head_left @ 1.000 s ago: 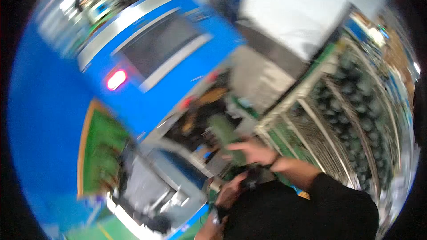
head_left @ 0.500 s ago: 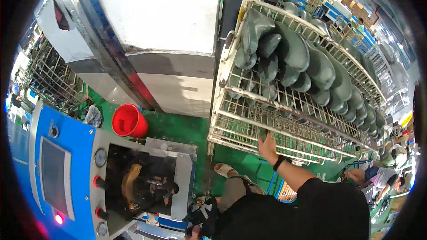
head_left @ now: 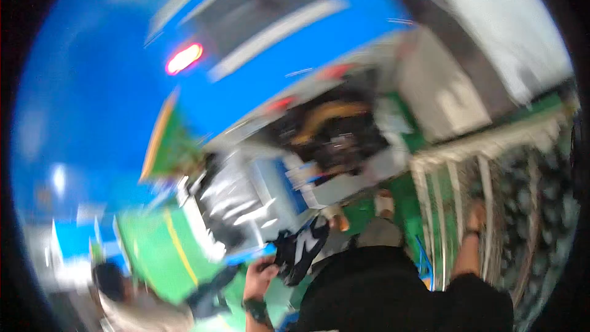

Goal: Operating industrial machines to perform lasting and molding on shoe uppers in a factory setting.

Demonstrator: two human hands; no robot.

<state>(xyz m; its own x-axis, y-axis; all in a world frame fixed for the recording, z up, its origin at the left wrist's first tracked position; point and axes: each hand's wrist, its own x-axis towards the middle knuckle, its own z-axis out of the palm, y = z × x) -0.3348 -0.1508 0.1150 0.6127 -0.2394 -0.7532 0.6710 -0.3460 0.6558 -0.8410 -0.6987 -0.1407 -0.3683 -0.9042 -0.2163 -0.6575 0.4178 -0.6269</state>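
Note:
My left hand (head_left: 260,278) grips a black shoe (head_left: 301,251) with white marks on its side, low in the picture and left of my body. A dark watch or band circles that wrist. At the right, my right hand (head_left: 476,216) is at the pale metal rack (head_left: 453,190), among its bars. Motion smears its fingers, so whether they grasp a bar cannot be seen. Dark rounded pieces (head_left: 547,209), blurred, fill the rack.
A large blue machine (head_left: 258,55) with a screen and red light stands ahead. Its dark opening (head_left: 335,138) holds a curved brownish part. A silvery tray-like unit (head_left: 230,200) adjoins it. Another person (head_left: 144,301) is at lower left; green floor (head_left: 163,243) has a yellow line.
My view has swung left, so the machine now fills the middle and the rack sits at the right. The shoe and my left hand now show more fully. My right hand remains by the rack.

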